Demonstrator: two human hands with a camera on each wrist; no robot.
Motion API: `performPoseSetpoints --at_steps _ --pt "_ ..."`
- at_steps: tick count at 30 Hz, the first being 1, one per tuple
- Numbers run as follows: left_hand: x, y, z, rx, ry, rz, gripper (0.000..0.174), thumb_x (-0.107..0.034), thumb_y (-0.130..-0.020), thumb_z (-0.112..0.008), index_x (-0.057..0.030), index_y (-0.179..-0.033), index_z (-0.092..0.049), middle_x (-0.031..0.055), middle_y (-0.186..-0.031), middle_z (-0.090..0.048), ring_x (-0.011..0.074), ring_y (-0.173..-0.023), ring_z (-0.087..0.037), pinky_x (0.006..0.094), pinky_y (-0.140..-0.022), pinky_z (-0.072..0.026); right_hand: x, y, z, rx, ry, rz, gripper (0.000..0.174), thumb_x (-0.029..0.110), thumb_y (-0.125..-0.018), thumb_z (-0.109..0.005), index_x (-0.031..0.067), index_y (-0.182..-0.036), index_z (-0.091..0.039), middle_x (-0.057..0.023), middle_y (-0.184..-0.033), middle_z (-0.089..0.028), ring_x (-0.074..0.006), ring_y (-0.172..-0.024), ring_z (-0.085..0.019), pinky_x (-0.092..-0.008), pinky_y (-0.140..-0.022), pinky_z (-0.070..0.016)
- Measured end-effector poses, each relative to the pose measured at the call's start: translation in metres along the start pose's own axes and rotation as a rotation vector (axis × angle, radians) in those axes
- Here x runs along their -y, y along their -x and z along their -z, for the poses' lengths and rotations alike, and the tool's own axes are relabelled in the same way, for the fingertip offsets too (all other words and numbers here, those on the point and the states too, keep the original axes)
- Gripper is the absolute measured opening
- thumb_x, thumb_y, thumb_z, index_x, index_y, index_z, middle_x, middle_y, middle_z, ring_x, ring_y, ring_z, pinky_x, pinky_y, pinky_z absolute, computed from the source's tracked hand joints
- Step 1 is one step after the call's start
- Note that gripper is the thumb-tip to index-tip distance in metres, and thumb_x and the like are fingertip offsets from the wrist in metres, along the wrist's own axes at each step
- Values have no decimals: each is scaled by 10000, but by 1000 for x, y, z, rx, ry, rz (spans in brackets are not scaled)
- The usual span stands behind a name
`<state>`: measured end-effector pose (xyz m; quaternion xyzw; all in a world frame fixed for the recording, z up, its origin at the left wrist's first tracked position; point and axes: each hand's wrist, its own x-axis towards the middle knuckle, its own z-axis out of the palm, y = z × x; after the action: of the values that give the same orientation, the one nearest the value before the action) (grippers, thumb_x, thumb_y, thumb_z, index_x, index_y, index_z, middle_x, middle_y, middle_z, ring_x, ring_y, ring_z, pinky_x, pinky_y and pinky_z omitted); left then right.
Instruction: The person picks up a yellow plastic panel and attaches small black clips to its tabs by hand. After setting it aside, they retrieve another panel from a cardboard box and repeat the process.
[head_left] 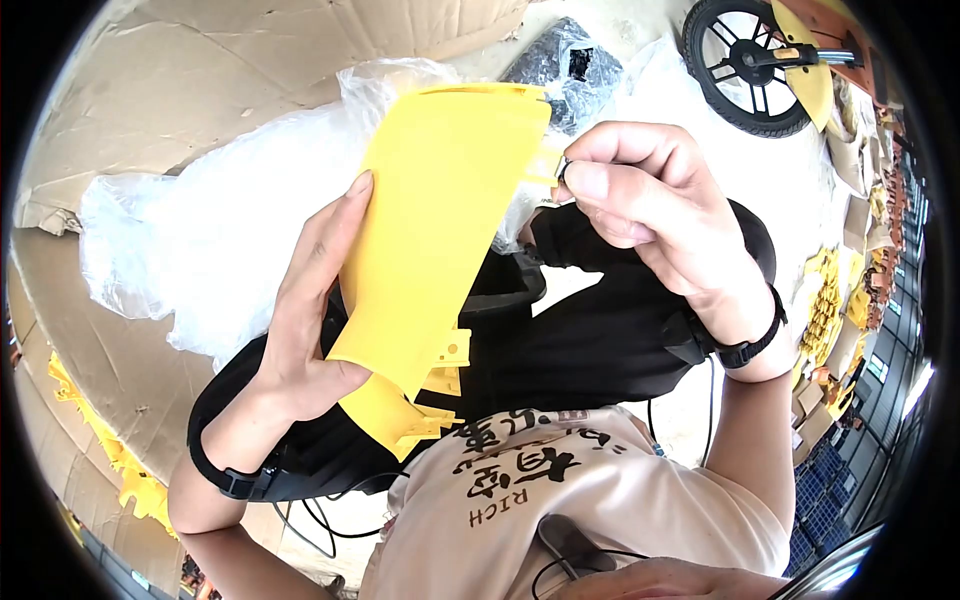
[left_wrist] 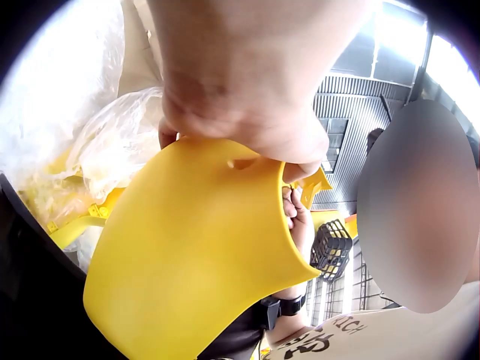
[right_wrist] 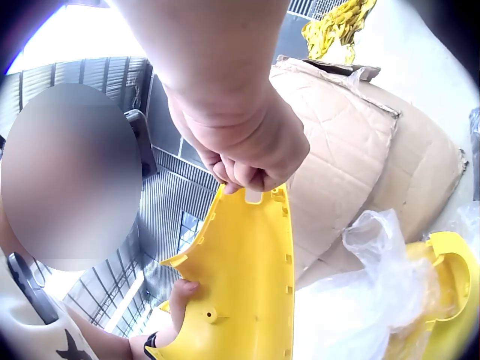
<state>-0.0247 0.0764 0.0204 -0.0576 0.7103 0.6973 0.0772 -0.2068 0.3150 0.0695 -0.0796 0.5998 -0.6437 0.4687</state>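
A curved, smooth yellow plastic panel [head_left: 450,200] is held up over the lap. My left hand [head_left: 310,310] grips its left side, fingers along the outer face and thumb at the lower edge. Opposite, my right hand [head_left: 645,195] pinches a small dark metal clip [head_left: 563,172] between thumb and forefinger, right at a narrow tab on the panel's edge. Seen from the right wrist, the panel's inner face [right_wrist: 240,277] shows small notches and a round boss, and the right hand [right_wrist: 251,161] is at its upper end. The clip is hidden there.
Another yellow part [head_left: 385,415] with tabs sits below the panel over the lap. Clear plastic bags [head_left: 240,210] and cardboard [head_left: 200,60] lie ahead and left. A black spoked wheel [head_left: 750,62] stands far right. In the right wrist view, a yellow part [right_wrist: 450,277] rests by plastic wrap.
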Motion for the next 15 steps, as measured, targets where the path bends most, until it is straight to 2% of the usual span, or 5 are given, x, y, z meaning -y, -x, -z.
performPoseSetpoints --at_steps 2,4,6,10,15 --pt "-1 1 -1 -8 18 13 1025 -144 -577 -608 -50 -1547 -291 173 -1552 -312 321 -1390 -341 432 -1168 -225 -1 0 0 17 -69 -16 177 125 -914 -685 -36 -984 -706 49 -651 -548 -2 -547 -391 -193 -486 -273" --pt "-3 0 1 -19 56 31 1029 -117 -565 -603 -49 -1545 -298 175 -1553 -309 321 -1384 -344 428 -1169 -222 0 1 0 -9 17 24 172 117 -913 -686 -40 -978 -707 38 -674 -577 -5 -573 -435 -187 -504 -316" --pt "-6 -3 9 76 -116 -22 1049 -105 -531 -608 -48 -1537 -317 195 -1512 -338 340 -1363 -362 419 -1159 -240 2 2 0 -22 127 51 169 114 -912 -688 -42 -974 -708 32 -693 -596 -9 -595 -463 -185 -521 -344" --pt "-6 -4 8 23 -336 -81 1074 -72 -495 -601 -43 -1532 -327 209 -1462 -368 360 -1328 -382 415 -1141 -268 2 2 1 -32 271 49 168 110 -909 -696 -47 -963 -712 15 -753 -643 -22 -659 -529 -185 -579 -414" --pt "-13 -3 8 69 -342 -50 1057 -22 -493 -589 -53 -1524 -359 207 -1401 -399 360 -1264 -413 409 -1111 -306 1 -1 10 58 126 -30 173 129 -916 -694 -30 -982 -709 31 -712 -607 -7 -609 -476 -176 -521 -347"
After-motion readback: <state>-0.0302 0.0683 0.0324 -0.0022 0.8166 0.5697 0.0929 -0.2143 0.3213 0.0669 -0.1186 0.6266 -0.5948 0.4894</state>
